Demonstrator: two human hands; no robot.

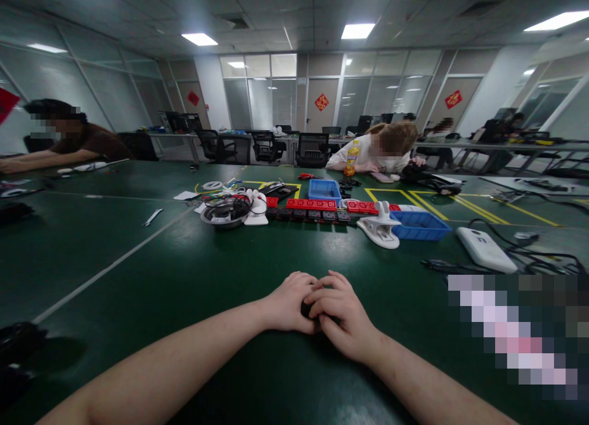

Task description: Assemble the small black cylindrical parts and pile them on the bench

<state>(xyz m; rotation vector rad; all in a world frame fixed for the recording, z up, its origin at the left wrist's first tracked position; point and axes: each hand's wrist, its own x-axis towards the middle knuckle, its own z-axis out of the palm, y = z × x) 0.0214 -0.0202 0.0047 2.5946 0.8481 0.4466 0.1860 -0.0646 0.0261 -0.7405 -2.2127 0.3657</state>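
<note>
My left hand [291,302] and my right hand [344,319] meet low over the green table, in the middle of the view. Between them a small black object [305,309] shows only in part; its kind is hidden by my fingers. The left hand curls round it from the left. Fingers of the right hand bend over it and touch the left hand. Farther off, past both hands, stands a row of red and black square blocks [311,205]. A white clip stand [381,226] is at the row's right end.
A metal bowl [224,213] of cables and a wrench [152,217] lie to the left. Blue bins [421,225] [324,190], a drink bottle [352,159] and a white power bank-like box [486,249] with black cables stand beyond. People sit across and at left.
</note>
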